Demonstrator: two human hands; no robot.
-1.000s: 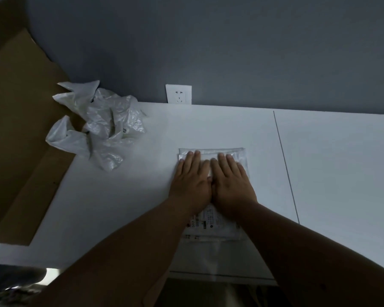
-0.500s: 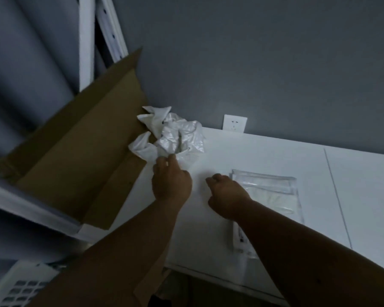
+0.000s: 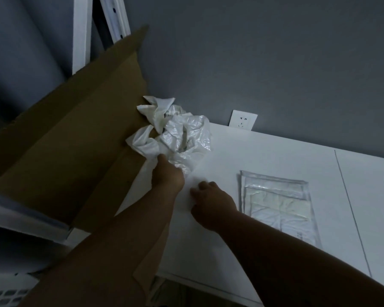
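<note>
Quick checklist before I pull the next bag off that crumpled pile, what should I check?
1. Left hand on the pile: touches its near edge, ok.
2. Left grip on a single bag: fingers hidden under plastic, cannot tell.
3. Right hand free: curled, holds nothing, ok.
4. Pack out of the way: lies flat on the table, apart from the pile, ok.
5. Bare table between pile and pack to lay a bag on: ok.
6. Pile clear of the box: overlaps it in view, cannot tell.
</note>
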